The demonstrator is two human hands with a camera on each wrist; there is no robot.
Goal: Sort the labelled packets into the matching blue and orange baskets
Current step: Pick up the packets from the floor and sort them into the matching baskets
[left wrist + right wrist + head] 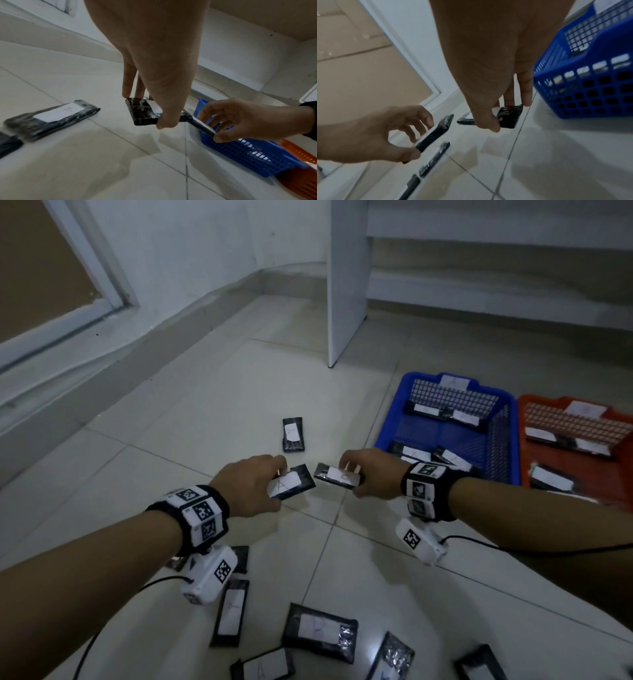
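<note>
Above floor tiles, packets: left hand [251, 486] pinches "A" packet [292, 482]; right hand [371, 474] pinches second packet [338, 475].
Handling: likely light, slick wrap.
Hold: long edges.

**Marked wristbands, white cameras, bare forearms**

Each wrist wears a black band [191, 515] [426, 489] faced with white blocks printed with black square codes. Beneath each hangs a white camera housing [209, 577] [420, 541] bearing another code and trailing a thin black cable [496, 544].

Both forearms reaching forward over the floor, left grip [255, 484] and right grip [371, 474] each pinching something, thumbs below, fingers above, hands nearly meeting
</note>
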